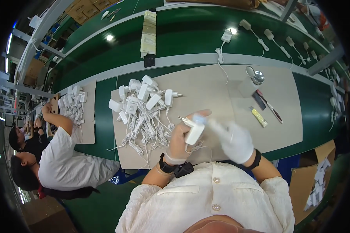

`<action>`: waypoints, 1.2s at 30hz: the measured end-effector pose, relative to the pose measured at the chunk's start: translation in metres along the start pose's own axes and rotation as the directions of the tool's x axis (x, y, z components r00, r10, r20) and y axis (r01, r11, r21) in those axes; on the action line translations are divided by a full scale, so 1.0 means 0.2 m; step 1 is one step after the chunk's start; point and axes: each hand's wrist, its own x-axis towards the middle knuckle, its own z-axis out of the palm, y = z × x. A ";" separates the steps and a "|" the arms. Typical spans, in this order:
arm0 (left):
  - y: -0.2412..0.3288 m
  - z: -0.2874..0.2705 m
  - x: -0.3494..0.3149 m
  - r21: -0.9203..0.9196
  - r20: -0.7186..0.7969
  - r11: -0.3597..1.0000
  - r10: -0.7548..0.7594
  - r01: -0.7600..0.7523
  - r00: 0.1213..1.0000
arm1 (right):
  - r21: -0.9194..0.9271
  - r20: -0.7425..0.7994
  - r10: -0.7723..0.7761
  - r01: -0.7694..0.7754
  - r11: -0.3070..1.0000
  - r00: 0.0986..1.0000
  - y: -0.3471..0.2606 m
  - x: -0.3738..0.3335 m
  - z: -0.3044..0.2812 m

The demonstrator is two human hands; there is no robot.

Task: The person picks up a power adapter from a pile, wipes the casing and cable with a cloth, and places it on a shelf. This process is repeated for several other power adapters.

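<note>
My left hand (177, 140) is closed around a white plug-in power adapter (195, 133), its metal pins pointing up and to the left. A pale bluish, blurred patch shows at the adapter's upper end; I cannot make out what it is. My right hand (237, 143), in a white glove, is just right of the adapter and apart from its body. Motion smears its fingertips, so their grip cannot be read. The adapter's thin white cord (200, 146) hangs beside my left wrist. Left of my hands lies a heap of similar white adapters (144, 95) with bundled cords.
Beige board (210, 89) covers the green bench. At its right are a clear container (245, 87), a brush (274, 112) and a yellow packet (258, 117). Beyond a metal rail, adapters (226, 37) lie on a green belt. A co-worker (72, 163) sits at left; an open carton (305, 182) stands lower right.
</note>
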 end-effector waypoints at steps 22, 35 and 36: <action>-0.03 -0.04 -0.13 -0.053 0.114 0.989 0.143 -0.138 0.983 | 0.391 -0.397 0.416 -0.259 0.883 0.818 0.62 0.39 -0.14; -0.04 -0.04 0.01 -0.225 0.130 0.969 -0.077 0.106 0.988 | -0.213 -0.670 0.311 -0.576 0.789 0.674 0.57 0.32 -0.26; -0.05 -0.07 0.01 -0.235 0.132 0.964 -0.096 0.125 0.987 | -0.251 -0.705 0.193 -0.495 0.832 0.682 0.53 0.26 -0.28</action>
